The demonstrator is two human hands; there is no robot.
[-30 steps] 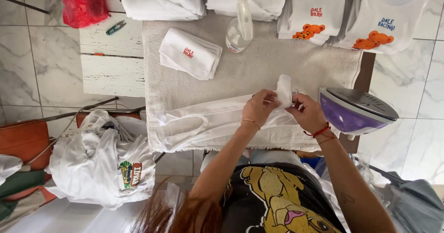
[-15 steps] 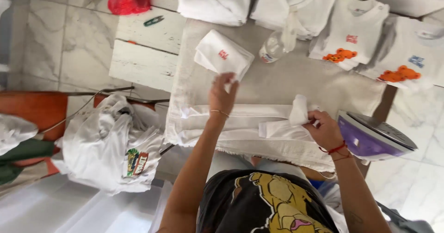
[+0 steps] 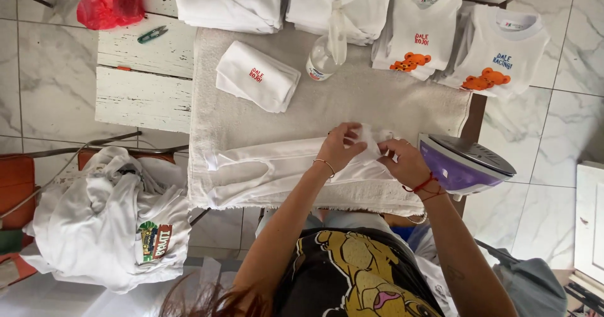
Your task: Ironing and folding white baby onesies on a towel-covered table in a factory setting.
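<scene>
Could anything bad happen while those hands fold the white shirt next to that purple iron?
Maybe. The purple iron sits right beside the right hand, at the edge of the towel-covered table; if it is hot, an elbow bump could burn skin or tip it off. The clear bottle stands close behind the white garment that the left hand is pinching, so a wide reach might knock it over and wet the clothes.

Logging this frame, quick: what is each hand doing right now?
Left hand: closed on the white garment, pinching its folded end.
Right hand: closed on the same garment, beside the purple iron.
</scene>
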